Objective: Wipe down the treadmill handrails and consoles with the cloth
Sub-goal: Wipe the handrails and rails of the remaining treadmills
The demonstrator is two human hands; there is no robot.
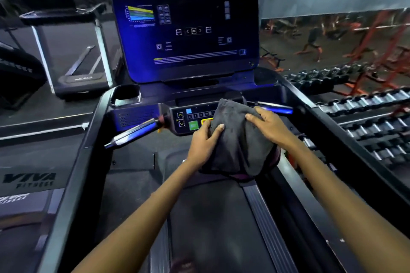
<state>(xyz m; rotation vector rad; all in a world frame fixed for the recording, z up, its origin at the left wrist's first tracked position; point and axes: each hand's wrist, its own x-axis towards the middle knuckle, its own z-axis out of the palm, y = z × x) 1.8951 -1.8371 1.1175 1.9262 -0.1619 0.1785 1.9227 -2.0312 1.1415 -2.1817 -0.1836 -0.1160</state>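
A dark grey cloth (pixel 237 139) hangs bunched in front of the treadmill's button console (pixel 190 119), covering the console's right half. My left hand (pixel 205 139) grips the cloth's left edge with thumb on top. My right hand (pixel 269 125) holds its upper right side, fingers curled over the fabric. The large display screen (pixel 190 26) stands lit above. A silver left handrail grip (pixel 135 131) juts out bare. The right grip (pixel 275 107) shows only partly behind the cloth. Long black side rails run on the left (pixel 82 162) and on the right (pixel 346 146).
A cup holder (pixel 125 95) sits at the console's left corner. The treadmill belt (pixel 213 224) lies below my arms. Another treadmill (pixel 73 51) stands to the left. Dumbbell racks (pixel 372 122) line the right side, with red gym frames (pixel 377 40) behind.
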